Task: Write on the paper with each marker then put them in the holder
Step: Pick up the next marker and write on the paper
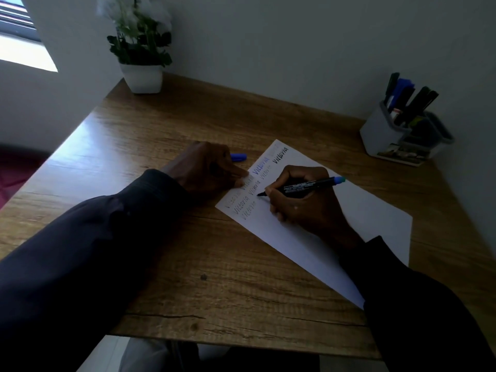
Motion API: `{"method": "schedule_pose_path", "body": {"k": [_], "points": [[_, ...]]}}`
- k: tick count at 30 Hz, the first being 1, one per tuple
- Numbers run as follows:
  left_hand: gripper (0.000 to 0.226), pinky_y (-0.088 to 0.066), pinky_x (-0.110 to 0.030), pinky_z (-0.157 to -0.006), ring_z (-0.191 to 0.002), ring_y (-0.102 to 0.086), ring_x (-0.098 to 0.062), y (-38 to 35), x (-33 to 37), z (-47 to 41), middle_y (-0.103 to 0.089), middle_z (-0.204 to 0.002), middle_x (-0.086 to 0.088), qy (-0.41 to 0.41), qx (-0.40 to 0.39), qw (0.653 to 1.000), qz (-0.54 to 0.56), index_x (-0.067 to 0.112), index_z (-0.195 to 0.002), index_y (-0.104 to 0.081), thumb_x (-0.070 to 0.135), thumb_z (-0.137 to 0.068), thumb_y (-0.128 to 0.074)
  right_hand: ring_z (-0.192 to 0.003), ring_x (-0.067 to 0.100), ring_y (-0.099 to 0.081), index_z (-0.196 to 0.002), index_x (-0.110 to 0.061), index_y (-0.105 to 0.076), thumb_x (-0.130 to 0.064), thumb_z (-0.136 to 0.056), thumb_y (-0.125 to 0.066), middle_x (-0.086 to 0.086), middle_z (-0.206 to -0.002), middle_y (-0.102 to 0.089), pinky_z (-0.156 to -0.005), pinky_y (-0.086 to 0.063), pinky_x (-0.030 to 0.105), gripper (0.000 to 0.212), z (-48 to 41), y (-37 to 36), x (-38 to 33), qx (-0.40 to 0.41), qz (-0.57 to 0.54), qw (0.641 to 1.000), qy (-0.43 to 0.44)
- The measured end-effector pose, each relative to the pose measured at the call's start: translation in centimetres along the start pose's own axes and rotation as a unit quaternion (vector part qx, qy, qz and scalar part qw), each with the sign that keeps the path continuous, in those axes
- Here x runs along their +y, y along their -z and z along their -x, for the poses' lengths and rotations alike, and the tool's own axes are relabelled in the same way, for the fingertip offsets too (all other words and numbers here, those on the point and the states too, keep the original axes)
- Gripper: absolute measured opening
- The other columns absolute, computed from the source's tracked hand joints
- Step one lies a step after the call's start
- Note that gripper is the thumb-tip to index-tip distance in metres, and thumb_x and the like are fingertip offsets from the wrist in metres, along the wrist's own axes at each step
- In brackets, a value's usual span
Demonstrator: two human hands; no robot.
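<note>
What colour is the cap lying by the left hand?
Blue; the cap shows in the head view.

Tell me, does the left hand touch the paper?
Touching. In the head view, the left hand's fingertips press on the paper's left edge, with no gap showing.

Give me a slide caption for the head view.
Right hand writes with a marker on the paper; left hand steadies it.

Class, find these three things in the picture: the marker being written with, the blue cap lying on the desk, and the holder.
marker [306, 187], head view, on the black barrel.
blue cap [239, 157], head view, on its visible end beyond the left hand.
holder [381, 135], head view, on its pale front wall.
</note>
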State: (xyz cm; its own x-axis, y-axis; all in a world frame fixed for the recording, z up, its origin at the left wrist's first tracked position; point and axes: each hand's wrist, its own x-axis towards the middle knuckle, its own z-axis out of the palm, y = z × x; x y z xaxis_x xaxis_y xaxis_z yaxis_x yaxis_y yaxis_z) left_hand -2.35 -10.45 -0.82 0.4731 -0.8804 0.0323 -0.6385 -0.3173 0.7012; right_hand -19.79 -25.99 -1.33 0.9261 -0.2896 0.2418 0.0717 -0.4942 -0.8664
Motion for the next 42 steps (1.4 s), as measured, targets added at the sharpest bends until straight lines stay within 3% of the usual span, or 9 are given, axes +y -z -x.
{"method": "schedule_pose_path", "body": {"k": [9, 13, 19, 42], "points": [[0.012, -0.05, -0.011, -0.062, -0.085, -0.06, 0.0, 0.17, 0.14, 0.08, -0.059, -0.095, 0.016, -0.016, -0.016, 1.0, -0.006, 0.03, -0.096, -0.066, 0.028, -0.084, -0.069, -0.047, 0.018, -0.066, -0.082, 0.006, -0.066, 0.004, -0.087, -0.071, 0.007, -0.065, -0.07, -0.043, -0.048, 0.019, 0.008, -0.1, 0.03, 0.1, 0.016, -0.01, 1.0, -0.025], [0.014, -0.048, -0.005, -0.059, -0.081, -0.061, 0.0, 0.06, 0.05, -0.04, -0.062, -0.092, 0.013, 0.002, -0.005, 1.0, 0.002, 0.023, -0.095, -0.067, 0.029, -0.083, -0.07, -0.049, 0.018, -0.067, -0.084, 0.006, -0.066, 0.002, -0.089, -0.07, 0.006, -0.066, -0.07, -0.044, -0.049, 0.019, 0.008, -0.1, 0.0, 0.17, 0.021, -0.012, 0.999, -0.029], [0.022, -0.051, -0.014, -0.064, -0.086, -0.061, -0.001, 0.02, -0.11, -0.01, -0.062, -0.099, 0.012, -0.004, -0.005, 1.0, -0.001, 0.021, -0.104, -0.07, 0.029, -0.083, -0.069, -0.049, 0.022, -0.067, -0.084, 0.006, -0.065, 0.001, -0.09, -0.069, 0.009, -0.067, -0.07, -0.043, -0.05, 0.022, 0.009, -0.17, -0.05, 0.26, 0.029, -0.02, 0.999, -0.031], [0.023, -0.047, -0.014, -0.061, -0.082, -0.061, -0.001, 0.05, -0.03, -0.05, -0.063, -0.096, 0.011, -0.002, -0.005, 1.0, -0.007, 0.018, -0.101, -0.069, 0.031, -0.082, -0.07, -0.049, 0.026, -0.068, -0.082, 0.0, -0.065, -0.002, -0.089, -0.071, 0.011, -0.066, -0.071, -0.042, -0.053, 0.03, 0.01, -0.18, 0.01, 0.43, 0.047, -0.008, 0.998, -0.038]]}}
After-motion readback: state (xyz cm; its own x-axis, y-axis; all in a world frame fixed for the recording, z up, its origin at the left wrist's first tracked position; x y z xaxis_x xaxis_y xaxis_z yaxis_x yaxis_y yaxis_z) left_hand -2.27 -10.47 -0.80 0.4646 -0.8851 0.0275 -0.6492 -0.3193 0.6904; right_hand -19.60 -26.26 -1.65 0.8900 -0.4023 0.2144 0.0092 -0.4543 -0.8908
